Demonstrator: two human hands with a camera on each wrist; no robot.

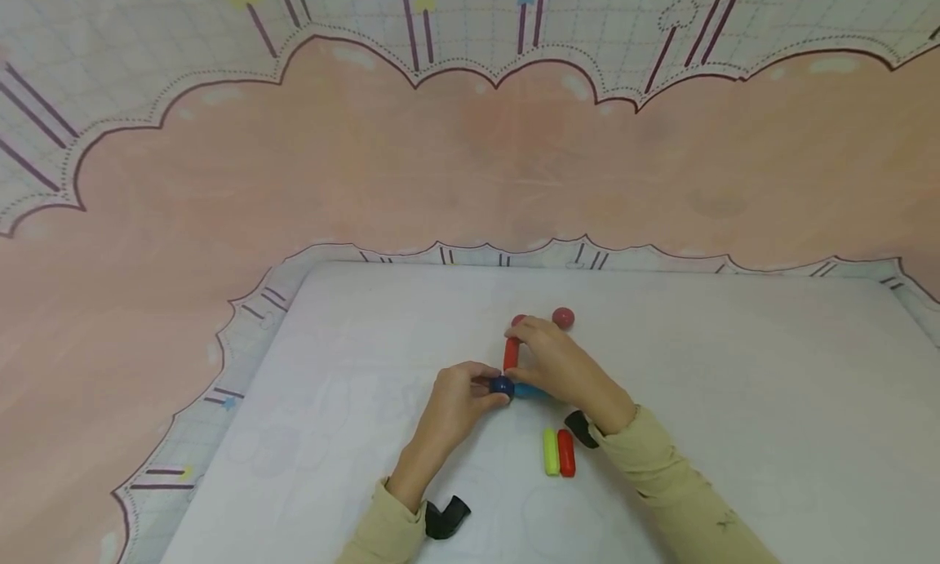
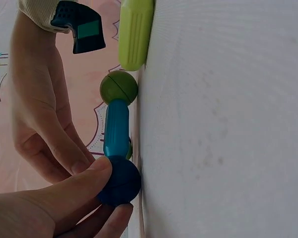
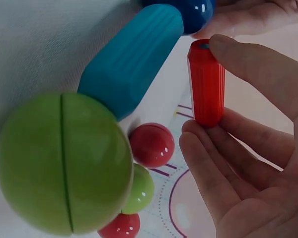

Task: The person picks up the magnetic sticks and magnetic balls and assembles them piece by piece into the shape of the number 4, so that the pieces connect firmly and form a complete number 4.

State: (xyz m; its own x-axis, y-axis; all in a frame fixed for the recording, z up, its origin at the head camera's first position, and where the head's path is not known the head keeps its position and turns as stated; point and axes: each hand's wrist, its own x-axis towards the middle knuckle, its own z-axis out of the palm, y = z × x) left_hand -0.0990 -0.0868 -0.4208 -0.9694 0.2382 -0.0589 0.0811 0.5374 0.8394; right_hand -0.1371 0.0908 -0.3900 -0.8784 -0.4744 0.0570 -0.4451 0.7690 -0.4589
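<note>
My left hand (image 1: pixel 448 405) pinches a dark blue ball (image 1: pixel 502 386) between thumb and fingers, close over the white table. A light blue ribbed rod (image 2: pixel 117 130) is joined to that ball, and a green ball (image 3: pixel 64 163) with a seam sits at the rod's other end. With thumb at one end and fingertips at the other, my right hand (image 1: pixel 569 368) holds a short red rod (image 3: pixel 207 87). The red rod's thumb end is right beside the blue ball. Most of the light blue rod is hidden behind my right hand in the head view.
On the white table (image 1: pixel 352 466), a yellow-green rod (image 1: pixel 552 452) and another red rod (image 1: pixel 566 453) lie side by side toward me. Beyond my right hand are a red ball (image 1: pixel 563 317), a second red ball (image 1: pixel 519 320) partly hidden, and another green ball (image 3: pixel 140 191).
</note>
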